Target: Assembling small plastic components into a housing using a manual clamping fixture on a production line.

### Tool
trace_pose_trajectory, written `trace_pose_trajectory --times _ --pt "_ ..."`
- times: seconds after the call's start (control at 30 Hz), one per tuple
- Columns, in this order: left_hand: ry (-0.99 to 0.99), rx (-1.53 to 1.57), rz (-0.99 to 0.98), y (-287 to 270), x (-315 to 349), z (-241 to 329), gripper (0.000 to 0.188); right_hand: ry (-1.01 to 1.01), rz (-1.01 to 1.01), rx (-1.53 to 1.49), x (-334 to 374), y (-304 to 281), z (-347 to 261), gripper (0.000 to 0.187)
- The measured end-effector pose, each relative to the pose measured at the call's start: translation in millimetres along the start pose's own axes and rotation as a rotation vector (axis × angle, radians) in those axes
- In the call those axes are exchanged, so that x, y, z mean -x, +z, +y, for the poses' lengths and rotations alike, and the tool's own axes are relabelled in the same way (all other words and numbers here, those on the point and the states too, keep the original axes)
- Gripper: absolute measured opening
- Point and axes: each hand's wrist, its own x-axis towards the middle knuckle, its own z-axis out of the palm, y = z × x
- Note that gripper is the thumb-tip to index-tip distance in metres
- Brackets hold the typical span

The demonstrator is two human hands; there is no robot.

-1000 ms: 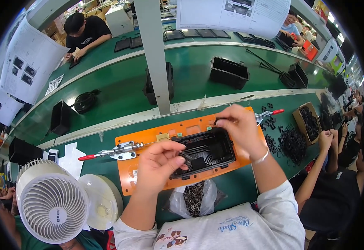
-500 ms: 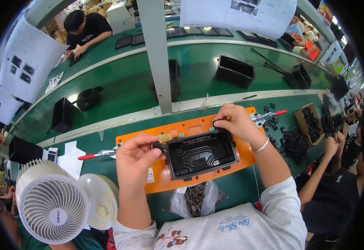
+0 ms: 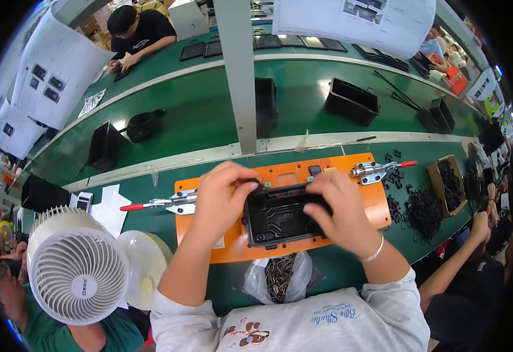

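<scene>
A black rectangular plastic box (image 3: 288, 226) lies with its hollow side up on an orange fixture plate (image 3: 233, 251). At the box's far left corner my left hand (image 3: 224, 193) is closed, pinching a small black plastic clip (image 3: 257, 183) between thumb and fingers. Over the right end of the box is my right hand (image 3: 344, 214), its thumb and fingers apart and nothing seen in them. It hides that end of the box. Another small black clip (image 3: 315, 171) sits at the plate's far edge, just beyond the box.
Red-handled toggle clamps (image 3: 181, 202) (image 3: 372, 171) flank the plate. A bag of screws (image 3: 280, 278) lies nearest me. A white fan (image 3: 80, 276) stands left. Black clips (image 3: 423, 211) are piled right, beside a cardboard box (image 3: 447, 185). Black boxes (image 3: 353, 102) sit on the green conveyor (image 3: 192, 117).
My right hand has let go of its clip at the far right corner and drawn back over the box. My left hand has brought its clip to the far left corner. The view has shifted.
</scene>
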Motion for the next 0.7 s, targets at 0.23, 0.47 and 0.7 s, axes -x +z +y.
trace_pose_trajectory --times 0.23,0.47,0.7 --pt "-0.023 -0.329 -0.261 11 -33 -11 0.012 -0.123 -0.132 0.046 34 18 -20 0.031" --pt "-0.115 -0.429 -0.343 17 -40 -6 0.007 -0.130 -0.088 0.031 35 23 -16 0.030" --pt "-0.190 -0.336 -0.166 6 -28 -20 0.034 -0.208 0.047 -0.112 38 18 -26 0.023"
